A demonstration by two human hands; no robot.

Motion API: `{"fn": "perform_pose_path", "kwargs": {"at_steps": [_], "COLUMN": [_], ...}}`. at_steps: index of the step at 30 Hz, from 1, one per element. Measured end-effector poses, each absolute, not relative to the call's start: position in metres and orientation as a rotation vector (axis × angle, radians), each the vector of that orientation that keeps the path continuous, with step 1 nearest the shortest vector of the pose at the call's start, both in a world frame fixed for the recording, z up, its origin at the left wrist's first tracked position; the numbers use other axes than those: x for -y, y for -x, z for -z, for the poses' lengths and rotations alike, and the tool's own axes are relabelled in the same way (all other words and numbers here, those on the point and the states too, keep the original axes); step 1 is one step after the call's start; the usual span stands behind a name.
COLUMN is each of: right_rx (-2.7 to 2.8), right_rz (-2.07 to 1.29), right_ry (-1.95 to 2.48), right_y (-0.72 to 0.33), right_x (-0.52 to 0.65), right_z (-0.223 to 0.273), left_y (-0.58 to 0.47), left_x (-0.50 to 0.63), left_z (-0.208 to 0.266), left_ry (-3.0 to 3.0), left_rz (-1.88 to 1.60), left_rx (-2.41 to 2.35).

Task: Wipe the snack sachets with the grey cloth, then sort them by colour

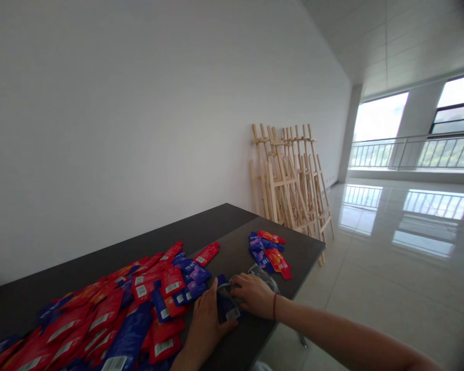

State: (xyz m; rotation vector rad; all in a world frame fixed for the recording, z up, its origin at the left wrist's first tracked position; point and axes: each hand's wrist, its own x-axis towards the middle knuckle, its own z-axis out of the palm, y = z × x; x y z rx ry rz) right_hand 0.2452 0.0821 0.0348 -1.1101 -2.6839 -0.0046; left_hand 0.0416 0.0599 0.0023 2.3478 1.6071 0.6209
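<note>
A blue sachet [225,305] with a white barcode label lies on the dark table between my two hands. My left hand [204,323] grips it from the left, its thumb on the near end and its fingers along the side. My right hand [254,293], with a thin red band at the wrist, is closed on a grey cloth [271,282] and presses it on the sachet's upper part. Part of the sachet is hidden under the cloth and fingers. Left of my hands spreads a large heap of red sachets [172,281] and blue sachets [126,335].
A small group of red and blue sachets [260,253] lies near the right end of the dark table [232,221]. One red sachet [208,253] sits at the heap's edge. Wooden easels [290,180] lean on the white wall behind. Glossy tiled floor [355,268] lies to the right.
</note>
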Motion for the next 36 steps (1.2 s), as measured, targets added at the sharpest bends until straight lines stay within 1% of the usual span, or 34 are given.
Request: {"fn": "perform_pose_path", "kwargs": {"at_steps": [3, 9, 15, 25, 28, 34, 36], "right_rx": [2.622, 2.669, 2.822, 2.925, 2.942, 2.833, 2.839], "right_rz": [0.047, 0.148, 0.202, 0.265, 0.273, 0.340, 0.363], "right_ry": [1.219, 1.202, 0.986, 0.608, 0.631, 0.963, 0.914], "right_y": [-0.235, -0.217, -0.220, -0.253, -0.263, -0.265, -0.256], "right_x": [-0.092, -0.102, -0.105, -0.095, -0.094, -0.095, -0.096], "right_z": [-0.036, -0.039, -0.042, -0.045, -0.047, -0.062, -0.063], "left_y": [-0.043, -0.045, -0.044, -0.043, -0.043, -0.043, -0.043], "left_x": [-0.058, -0.060, -0.061, -0.059, -0.058, -0.058, -0.059], "left_z": [-0.005, -0.006, -0.004, -0.004, -0.006, -0.007, -0.006], "left_ry": [-2.355, -2.356, -2.365, -2.368, -2.361, -2.371, -2.374], "left_rz": [-0.616, -0.607, -0.604, -0.641, -0.609, -0.604, -0.604], "left_rx": [-1.649, -1.653, -1.667, -1.645, -1.669, -1.665, -1.656]}}
